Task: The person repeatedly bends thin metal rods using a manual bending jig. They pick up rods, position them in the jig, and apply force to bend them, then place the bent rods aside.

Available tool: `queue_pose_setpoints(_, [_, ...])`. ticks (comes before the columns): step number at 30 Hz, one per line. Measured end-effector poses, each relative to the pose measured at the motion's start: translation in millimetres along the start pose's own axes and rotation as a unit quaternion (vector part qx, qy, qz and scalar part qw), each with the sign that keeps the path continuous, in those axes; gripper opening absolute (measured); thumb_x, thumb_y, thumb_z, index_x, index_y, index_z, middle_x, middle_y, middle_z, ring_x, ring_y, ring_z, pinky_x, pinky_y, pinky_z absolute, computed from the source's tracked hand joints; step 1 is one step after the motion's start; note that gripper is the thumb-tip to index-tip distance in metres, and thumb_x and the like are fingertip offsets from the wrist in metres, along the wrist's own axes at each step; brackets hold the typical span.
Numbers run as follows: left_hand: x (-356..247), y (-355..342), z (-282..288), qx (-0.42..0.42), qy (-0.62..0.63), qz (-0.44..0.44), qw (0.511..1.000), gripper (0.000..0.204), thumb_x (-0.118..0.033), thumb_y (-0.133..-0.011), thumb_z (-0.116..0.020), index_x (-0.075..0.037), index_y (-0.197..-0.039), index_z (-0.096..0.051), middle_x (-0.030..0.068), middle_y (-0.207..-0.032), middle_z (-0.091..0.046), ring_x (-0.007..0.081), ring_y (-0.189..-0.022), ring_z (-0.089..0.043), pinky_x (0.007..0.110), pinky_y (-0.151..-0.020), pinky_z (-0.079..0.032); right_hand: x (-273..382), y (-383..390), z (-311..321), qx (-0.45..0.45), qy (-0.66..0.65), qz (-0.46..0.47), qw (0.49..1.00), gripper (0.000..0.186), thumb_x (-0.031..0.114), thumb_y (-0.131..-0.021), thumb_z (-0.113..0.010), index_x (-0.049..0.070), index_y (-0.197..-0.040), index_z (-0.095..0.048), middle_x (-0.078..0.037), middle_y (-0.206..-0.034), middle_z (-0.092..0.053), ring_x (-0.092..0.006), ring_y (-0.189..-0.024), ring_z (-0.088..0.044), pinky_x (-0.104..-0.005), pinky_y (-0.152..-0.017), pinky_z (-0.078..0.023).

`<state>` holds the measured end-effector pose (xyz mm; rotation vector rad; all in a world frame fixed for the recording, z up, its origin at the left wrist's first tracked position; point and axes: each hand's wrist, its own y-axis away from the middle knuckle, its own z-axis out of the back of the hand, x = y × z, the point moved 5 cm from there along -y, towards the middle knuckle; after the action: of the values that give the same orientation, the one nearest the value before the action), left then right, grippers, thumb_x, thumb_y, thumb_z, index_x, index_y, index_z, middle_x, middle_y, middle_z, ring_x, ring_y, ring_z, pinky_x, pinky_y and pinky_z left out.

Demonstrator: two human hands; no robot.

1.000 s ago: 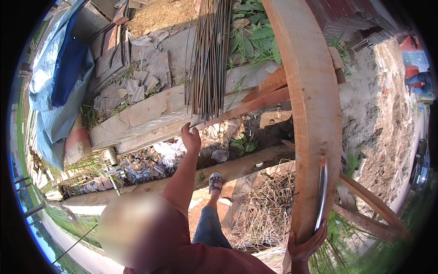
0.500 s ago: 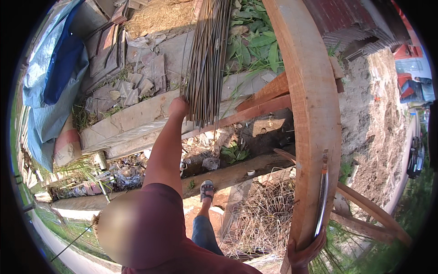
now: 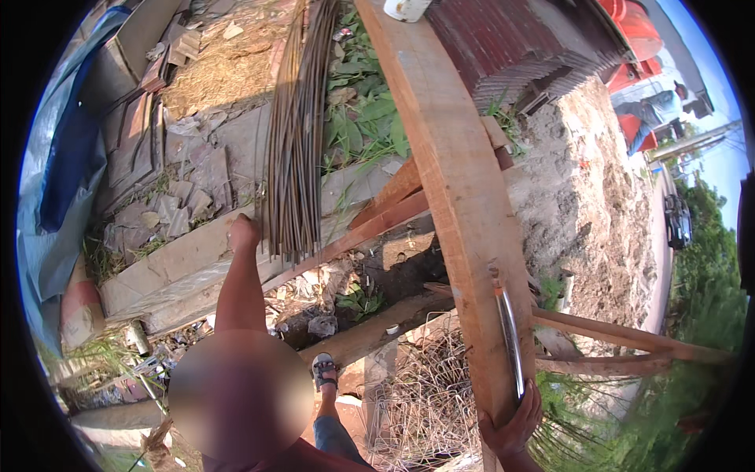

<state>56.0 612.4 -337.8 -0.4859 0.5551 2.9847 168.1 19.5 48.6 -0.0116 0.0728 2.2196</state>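
Rods [image 3: 295, 173] dark grey-brown, rust-tinged. Beam [image 3: 460, 173] light brown, darker grain streaks. Bar [image 3: 510, 338] shiny silver. Leaves [image 3: 362, 126] green. Tarp [image 3: 59, 165] pale and deep blue. Roofing [image 3: 519, 43] dark red, striped. Straw [image 3: 224, 71] golden. Trousers [image 3: 334, 440] blue. Pot [image 3: 405, 9] white.

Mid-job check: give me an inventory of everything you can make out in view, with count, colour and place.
wooden beam: one, brown, right of centre
shiny bar: one, silver, along the beam's lower part
metal rods: uncounted bundle, dark brown-grey, upper left of centre
concrete ledge: one, grey, left
leaves: many, green, between rods and beam
bent wires: uncounted heap, rusty brown, lower centre
tarp: one, blue, left edge
corrugated sheets: stack, dark red, upper right
white container: one, top edge, cut off
distant person: one, light top, upper right
left hand: one, bare, beside the rods
right hand: one, bare, at the beam's lower end
sandalled foot: one, dark sandal, lower centre
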Motion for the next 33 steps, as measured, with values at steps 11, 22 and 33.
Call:
queue_pose_setpoints(11, [10.3, -58.5, -45.8, -0.005, -0.069, -0.115, 0.991, 0.033, -0.031, -0.086, -0.050, -0.005, -0.101, -0.063, 0.0191, -0.101, -0.065, 0.0363, -0.095, -0.062, 0.047, -0.080, -0.049, -7.1, 2.0, -1.7, -0.057, 0.029, 0.028, 0.998, 0.091, 0.038, -0.064, -0.074, -0.008, -0.130, -0.032, -0.028, -0.123, -0.043, -0.0419, -0.117, -0.043, -0.0512, -0.098, -0.035])
queue_pose_setpoints(22, [-19.5, -53.3, 28.2, -0.084, 0.300, -0.056, 0.949, 0.024, -0.022, -0.087, -0.049, -0.006, -0.101, -0.060, 0.0129, -0.070, -0.060, 0.0251, -0.056, -0.058, 0.039, -0.050, -0.045, -2.6, 2.9, -2.2, -0.004, 0.007, -0.006, 1.000, 0.093, 0.032, -0.063, -0.072, -0.007, -0.134, -0.026, -0.029, -0.126, -0.040, -0.0450, -0.117, -0.040, -0.0528, -0.099, -0.032])
queue_pose_setpoints(33, [60.2, 161.4, 88.0, -0.065, 0.196, -0.141, 0.968, 0.025, -0.022, -0.085, -0.054, 0.001, -0.087, -0.065, 0.0244, -0.086, -0.064, 0.0399, -0.084, -0.061, 0.047, -0.075, -0.047, -11.4, 13.2, 5.5, -0.037, -0.048, -0.011, 0.998, 0.086, 0.037, -0.069, -0.069, -0.005, -0.133, -0.029, -0.024, -0.127, -0.041, -0.0398, -0.121, -0.038, -0.0524, -0.099, -0.032])
